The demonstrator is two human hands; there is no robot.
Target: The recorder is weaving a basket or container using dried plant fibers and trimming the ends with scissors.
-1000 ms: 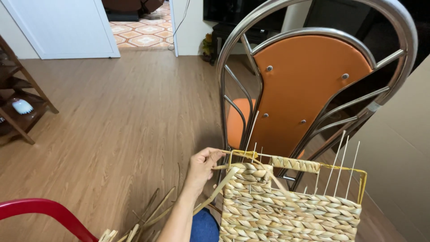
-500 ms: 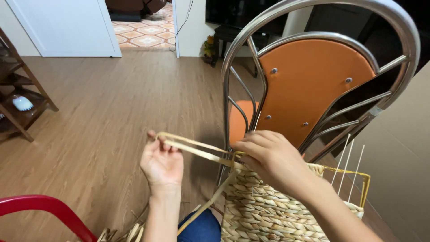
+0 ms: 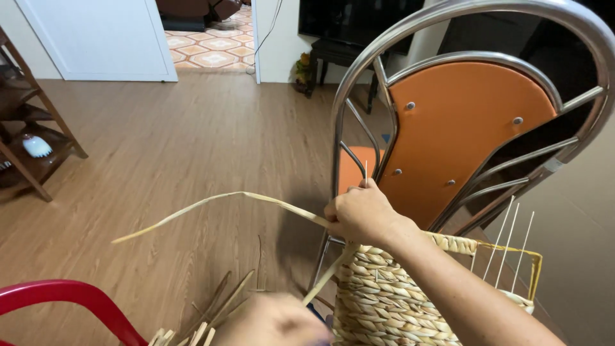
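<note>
Your right hand (image 3: 360, 214) was closed in a pinch on one flat straw strand (image 3: 218, 204), which ran out toward nine o'clock over the wood floor (image 3: 192, 141). Your left hand (image 3: 275, 320) sat blurred at six o'clock; I could not tell its grip. The woven basket (image 3: 391, 301) stood at five o'clock against the one orange chair (image 3: 461, 122). In my judgement, the strand wanted steady tension and a flat lie before tucking behind the next upright. Counted: three bare wire uprights (image 3: 509, 237), one basket, one red plastic rim (image 3: 64, 295), several loose strands (image 3: 211, 314) at seven o'clock.
</note>
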